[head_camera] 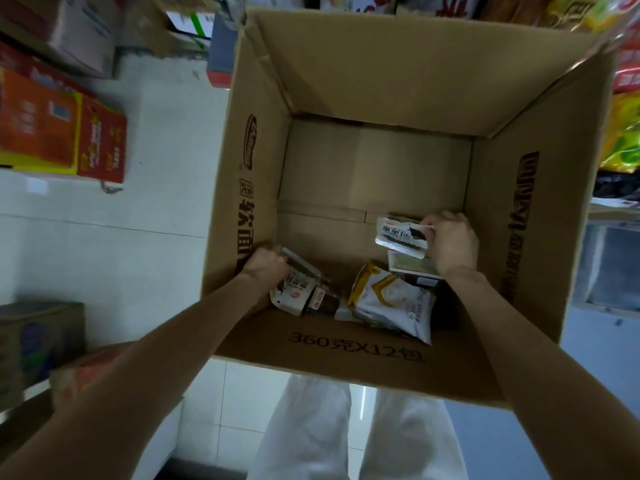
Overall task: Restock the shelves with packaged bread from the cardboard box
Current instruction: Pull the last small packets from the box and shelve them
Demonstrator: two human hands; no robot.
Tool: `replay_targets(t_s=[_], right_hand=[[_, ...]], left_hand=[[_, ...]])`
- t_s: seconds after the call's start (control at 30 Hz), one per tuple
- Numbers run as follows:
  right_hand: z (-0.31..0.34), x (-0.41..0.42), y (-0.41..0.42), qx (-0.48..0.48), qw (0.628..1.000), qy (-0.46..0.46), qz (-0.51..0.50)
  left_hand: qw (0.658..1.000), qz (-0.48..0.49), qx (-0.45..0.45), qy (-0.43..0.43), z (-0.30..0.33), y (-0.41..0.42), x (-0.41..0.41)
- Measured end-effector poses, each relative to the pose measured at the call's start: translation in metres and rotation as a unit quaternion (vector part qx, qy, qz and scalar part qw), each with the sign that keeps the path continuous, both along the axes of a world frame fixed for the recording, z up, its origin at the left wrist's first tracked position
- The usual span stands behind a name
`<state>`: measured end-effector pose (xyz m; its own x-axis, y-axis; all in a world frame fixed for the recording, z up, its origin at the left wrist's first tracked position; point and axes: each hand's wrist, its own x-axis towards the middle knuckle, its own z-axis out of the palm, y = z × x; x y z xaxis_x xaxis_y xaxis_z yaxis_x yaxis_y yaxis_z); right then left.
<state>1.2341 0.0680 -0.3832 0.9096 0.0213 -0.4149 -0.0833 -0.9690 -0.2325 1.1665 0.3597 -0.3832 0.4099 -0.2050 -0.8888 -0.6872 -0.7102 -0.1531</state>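
On the floor at far left, an orange-and-red carton [62, 129]. Inside the open cardboard box [349, 74]: left hand [266, 263] curled around 1 bread packet [294, 289]; yellow-and-white packet [391, 299] lying between; right hand [450, 242] pinching another bread packet [400, 235].

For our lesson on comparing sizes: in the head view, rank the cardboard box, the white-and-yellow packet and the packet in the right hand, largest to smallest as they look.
1. cardboard box
2. white-and-yellow packet
3. packet pinched by the right hand, partly hidden by fingers, so its rank is less sure.
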Motion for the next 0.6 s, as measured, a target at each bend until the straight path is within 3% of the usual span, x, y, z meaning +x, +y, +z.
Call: replay_targets(t_s=[0.2, 0.4, 0.6], right_hand=[[0.002, -0.012, 0.006, 0.017, 0.999, -0.025, 0.045], [0.005, -0.013, 0.015, 0.061, 0.987, -0.124, 0.078], [0.019, -0.011, 0.027, 0.106, 0.981, -0.143, 0.082]], left_hand=[[0.984, -0.174, -0.041, 0.011, -0.009, 0.004, -0.017], [0.957, -0.288, -0.041, -0.006, -0.016, 0.009, -0.017], [0.987, -0.076, -0.112, -0.085, 0.007, 0.009, 0.013]])
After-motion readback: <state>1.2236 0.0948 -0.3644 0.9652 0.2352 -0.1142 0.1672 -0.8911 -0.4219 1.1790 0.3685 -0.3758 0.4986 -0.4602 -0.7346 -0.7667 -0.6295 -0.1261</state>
